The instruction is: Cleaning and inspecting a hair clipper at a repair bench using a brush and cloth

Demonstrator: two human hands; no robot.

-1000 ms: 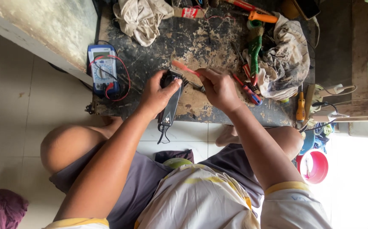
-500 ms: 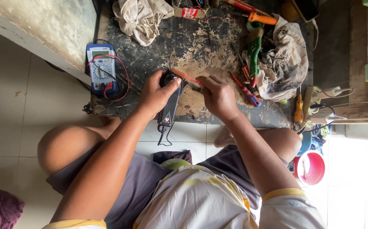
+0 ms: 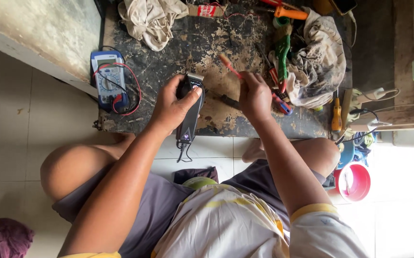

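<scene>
— Well, the left hand (image 3: 171,106) is wrapped around a black hair clipper (image 3: 190,109), its blade end up on the worktop (image 3: 202,40) and its tail hanging past the front edge with the cord dangling. What might go wrong?

— The clipper could tip or slide off that edge if the grip loosens, since only part of its body lies on the board. The right hand (image 3: 254,95) is closed on a screwdriver (image 3: 229,65) with an orange-red handle, close beside the clipper; a slip of the tip could jab the other hand's fingers or scratch the casing.

— And the bench itself?

— It is a dark, worn board, badly scuffed with pale bare patches. A blue multimeter (image 3: 108,79) with red leads sits at the left corner, a crumpled rag (image 3: 150,19) at the top, and more tools and another cloth (image 3: 319,62) crowd the right side.

— The room?

— Pale floor tiles, a red bucket (image 3: 355,181) by the person's knee, and a purple cloth (image 3: 4,236) lying on the floor at the lower left.
</scene>
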